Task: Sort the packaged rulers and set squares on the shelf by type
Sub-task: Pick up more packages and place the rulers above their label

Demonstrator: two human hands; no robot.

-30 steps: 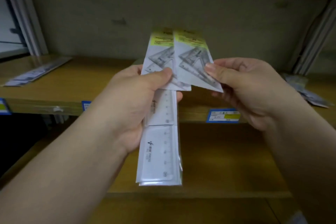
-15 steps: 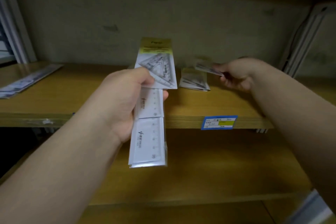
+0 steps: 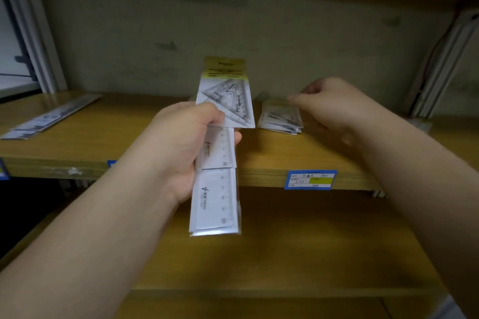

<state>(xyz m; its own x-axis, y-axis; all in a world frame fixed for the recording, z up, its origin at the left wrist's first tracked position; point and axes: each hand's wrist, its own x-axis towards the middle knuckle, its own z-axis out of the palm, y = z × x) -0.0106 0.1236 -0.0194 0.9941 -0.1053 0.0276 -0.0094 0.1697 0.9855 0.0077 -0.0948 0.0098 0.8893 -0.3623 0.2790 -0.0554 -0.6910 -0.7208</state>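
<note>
Left hand (image 3: 186,147) gripped one yellow-topped carded set-square pack (image 3: 226,93) fanned over clear plastic-sleeved straight rulers (image 3: 216,194). Right hand (image 3: 329,106), fingers loosely curled and seemingly empty, hovered over a small set-square pile (image 3: 281,118) on the wooden shelf (image 3: 129,147). Long rulers (image 3: 51,116) lay far left. Sorting looked roughly midway.

The left hand (image 3: 189,147) covers the middle of the packaged rulers (image 3: 215,199) and the set-square pack's (image 3: 228,96) lower left corner; right of that grip, the right hand (image 3: 334,109) is motion-blurred, its fingertips indistinct over the blurred stack of set squares (image 3: 281,119); the shelf label's (image 3: 309,179) print is too small to read.
</note>
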